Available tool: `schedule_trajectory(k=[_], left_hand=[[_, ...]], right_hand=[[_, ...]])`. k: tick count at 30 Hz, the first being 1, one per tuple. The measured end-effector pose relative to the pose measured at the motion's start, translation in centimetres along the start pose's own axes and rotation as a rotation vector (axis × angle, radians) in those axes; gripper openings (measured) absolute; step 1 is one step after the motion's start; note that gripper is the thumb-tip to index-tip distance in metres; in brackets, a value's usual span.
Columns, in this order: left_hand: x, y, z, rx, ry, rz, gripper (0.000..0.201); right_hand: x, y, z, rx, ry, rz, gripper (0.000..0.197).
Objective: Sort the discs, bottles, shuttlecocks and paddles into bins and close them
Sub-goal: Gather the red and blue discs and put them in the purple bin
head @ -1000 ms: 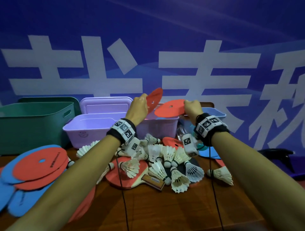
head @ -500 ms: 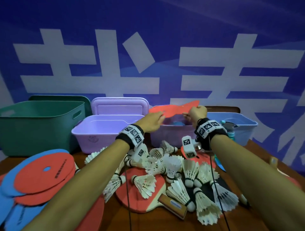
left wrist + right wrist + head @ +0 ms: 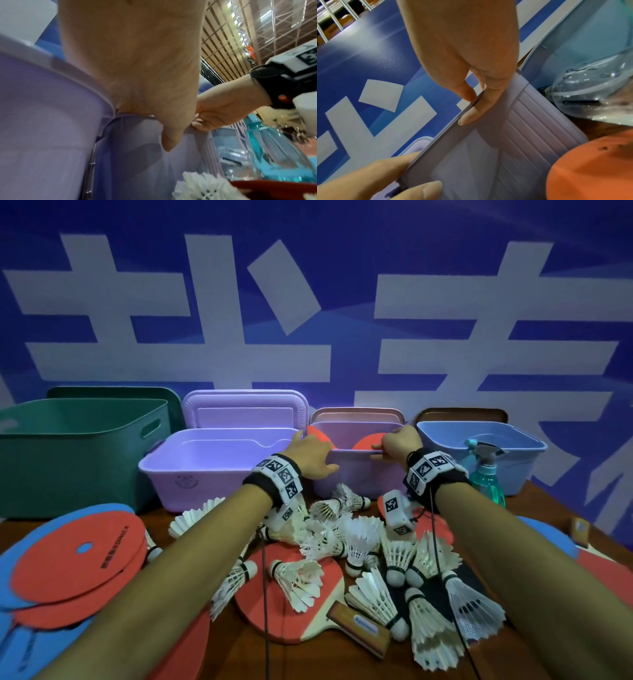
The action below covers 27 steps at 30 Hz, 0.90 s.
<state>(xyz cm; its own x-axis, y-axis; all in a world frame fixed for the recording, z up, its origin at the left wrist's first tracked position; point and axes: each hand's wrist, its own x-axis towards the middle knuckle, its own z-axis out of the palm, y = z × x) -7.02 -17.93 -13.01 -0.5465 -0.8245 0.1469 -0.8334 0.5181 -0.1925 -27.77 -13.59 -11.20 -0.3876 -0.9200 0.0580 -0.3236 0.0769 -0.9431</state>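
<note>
Both hands are at the front rim of the middle lilac bin (image 3: 356, 474). My left hand (image 3: 308, 458) grips the rim near its left corner, thumb (image 3: 169, 135) down the outer wall. My right hand (image 3: 399, 441) pinches the same rim further right between thumb and fingers (image 3: 471, 115). Two red discs (image 3: 368, 441) lie inside that bin, one leaning at the left (image 3: 313, 433). Several white shuttlecocks (image 3: 359, 542) are heaped on a red paddle (image 3: 291, 604) on the table. A teal spray bottle (image 3: 486, 474) stands by the blue bin (image 3: 479, 436).
A green bin (image 3: 68, 446) and a larger purple bin (image 3: 212, 460) stand to the left, each with a lid propped behind it. Red and blue discs (image 3: 75, 563) are stacked at the table's left; more discs lie at the right edge (image 3: 548, 539).
The hands brought the red discs down from above the bins into the middle lilac bin, let them go, and now hold its front rim.
</note>
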Motion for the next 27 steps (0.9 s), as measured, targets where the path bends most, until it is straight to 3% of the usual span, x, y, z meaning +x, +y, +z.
schedule_trajectory(k=[2, 4, 6, 11, 14, 16, 18, 19, 21, 23, 25, 27], left_hand=[[0.0, 0.0, 0.0, 0.020, 0.007, 0.018, 0.050], [0.3, -0.2, 0.1, 0.059, 0.018, 0.044, 0.051], [1.1, -0.2, 0.1, 0.092, 0.005, 0.057, 0.061], [3.0, -0.7, 0.5, 0.142, -0.026, 0.122, 0.078], [3.1, -0.5, -0.3, -0.014, -0.100, 0.108, 0.099], [3.3, -0.8, -0.7, -0.138, -0.057, 0.040, 0.102], [3.2, -1.3, -1.1, -0.272, 0.117, -0.055, 0.095], [2.8, -1.4, -1.6, -0.308, 0.154, -0.114, 0.081], [2.2, -1.5, -2.1, -0.284, 0.102, -0.202, 0.043], [2.0, -1.4, -2.3, -0.320, 0.063, -0.236, 0.024], [1.6, -1.4, -2.3, -0.331, 0.108, -0.238, 0.016], [1.9, -1.9, -1.8, -0.344, 0.184, -0.208, 0.032]], right_hand=[[-0.3, 0.1, 0.5, 0.014, 0.036, -0.019, 0.008], [-0.5, 0.0, 0.6, 0.021, 0.052, -0.027, 0.035], [-0.5, 0.2, 0.4, 0.007, 0.046, -0.061, 0.044], [0.5, 1.2, -1.8, -0.078, 0.106, -0.175, 0.041], [-1.2, 0.8, -3.9, -0.178, 0.128, -0.193, 0.031], [-1.6, 0.9, -5.1, -0.218, 0.144, -0.202, 0.021], [-2.7, 0.6, -6.0, -0.232, 0.151, -0.217, 0.014], [-3.5, 0.3, -6.2, -0.225, 0.146, -0.228, 0.010], [-5.3, -0.4, -6.1, -0.238, 0.114, -0.248, 0.011], [-6.8, -1.1, -5.8, -0.317, 0.024, -0.256, 0.021], [-7.9, -1.6, -5.5, -0.444, -0.130, -0.231, 0.029], [-8.3, -1.8, -5.4, -0.627, -0.272, -0.178, 0.032]])
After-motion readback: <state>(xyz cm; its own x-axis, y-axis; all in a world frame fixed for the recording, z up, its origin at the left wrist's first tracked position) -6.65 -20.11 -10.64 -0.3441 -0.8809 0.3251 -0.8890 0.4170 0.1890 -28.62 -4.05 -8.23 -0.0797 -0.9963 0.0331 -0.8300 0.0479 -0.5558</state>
